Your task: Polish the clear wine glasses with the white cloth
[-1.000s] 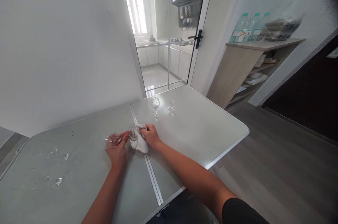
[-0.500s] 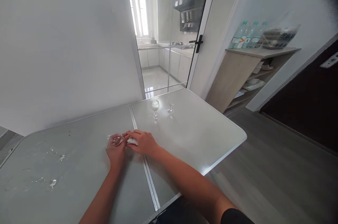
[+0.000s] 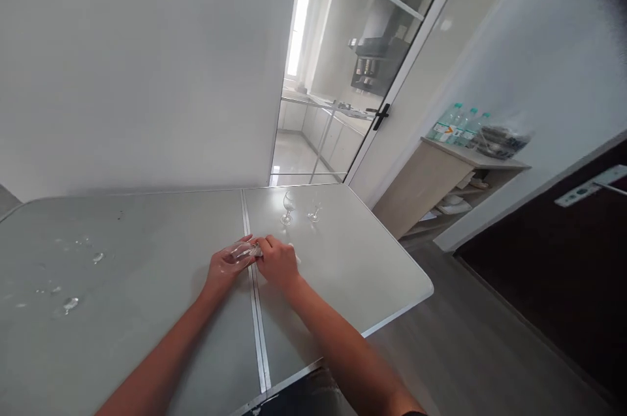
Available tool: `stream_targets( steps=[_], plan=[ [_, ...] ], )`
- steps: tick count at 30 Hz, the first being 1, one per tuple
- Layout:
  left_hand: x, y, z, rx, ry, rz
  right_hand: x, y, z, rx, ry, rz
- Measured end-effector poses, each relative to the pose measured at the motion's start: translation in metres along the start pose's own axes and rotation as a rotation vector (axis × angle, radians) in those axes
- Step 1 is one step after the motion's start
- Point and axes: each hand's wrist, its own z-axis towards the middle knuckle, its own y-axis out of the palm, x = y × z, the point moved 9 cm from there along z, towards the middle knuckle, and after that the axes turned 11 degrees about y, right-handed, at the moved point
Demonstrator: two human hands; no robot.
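Well, your table [image 3: 357, 272] is big, smooth and grey, with a round corner on the right. Your left hand [image 3: 221, 267] wraps around a clear, curvy glass [image 3: 240, 253], tipped sideways over the table. Your right hand [image 3: 278, 264] grips a white cloth [image 3: 294, 251] at the other end. Two standing glasses [image 3: 288, 202] have round feet. Your right hand hides most of the cloth; the see-through left glasses [image 3: 71, 304] are hard to make out.

Curled left hand [image 3: 220, 272] beside right hand [image 3: 277, 264]
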Motion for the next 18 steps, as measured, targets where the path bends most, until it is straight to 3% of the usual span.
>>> stream_targets(
  steps=[3, 6, 10, 13, 18],
  plan=[
    [0.003, 0.007, -0.001, -0.059, 0.014, -0.089, 0.032, -0.01, -0.006, 0.066, 0.065, 0.051],
    [0.004, 0.001, -0.002, -0.024, 0.038, -0.131, 0.089, -0.022, -0.01, 0.141, 0.249, 0.287],
    [0.002, -0.007, -0.003, 0.03, 0.044, -0.15, 0.155, -0.022, -0.011, 0.14, 0.464, 0.544],
    [-0.002, -0.008, -0.003, 0.042, 0.023, -0.153, 0.17, -0.013, -0.01, 0.099, 0.537, 0.57],
    [-0.004, -0.009, -0.003, 0.053, 0.017, -0.153, 0.16, 0.012, -0.007, 0.013, 0.571, 0.66]
  ],
)
